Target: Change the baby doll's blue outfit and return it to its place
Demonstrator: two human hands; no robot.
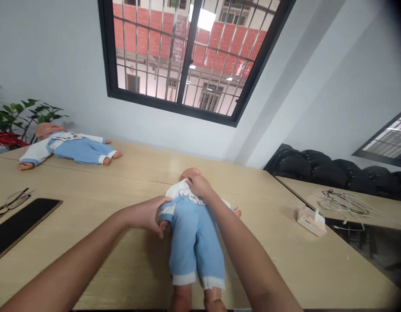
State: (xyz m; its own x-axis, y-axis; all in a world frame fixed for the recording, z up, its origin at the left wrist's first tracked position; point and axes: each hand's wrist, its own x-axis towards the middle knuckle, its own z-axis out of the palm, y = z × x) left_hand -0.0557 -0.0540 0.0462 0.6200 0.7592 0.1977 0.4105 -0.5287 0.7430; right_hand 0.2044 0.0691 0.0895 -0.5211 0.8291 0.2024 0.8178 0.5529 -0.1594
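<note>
A baby doll (197, 234) in a blue-and-white outfit lies on its back on the table, its feet towards me. My left hand (153, 212) is closed around the doll's sleeved arm on the left side, with the thumb on the white-and-blue sleeve (168, 209). At the doll's upper chest, my right hand (198, 185) pinches the white top close to the neck. That hand partly covers the doll's head (190, 171) and the cloud-shaped bib. The doll's other arm (236, 211) sticks out past my right forearm.
A second doll (80, 147) in matching clothes lies at the back left, near a potted plant (18, 115). Glasses (12, 203) and a dark phone-like slab (23, 223) lie at the left. A tissue box (311, 221) stands right; cables (343, 203) and black chairs (294, 167) are beyond.
</note>
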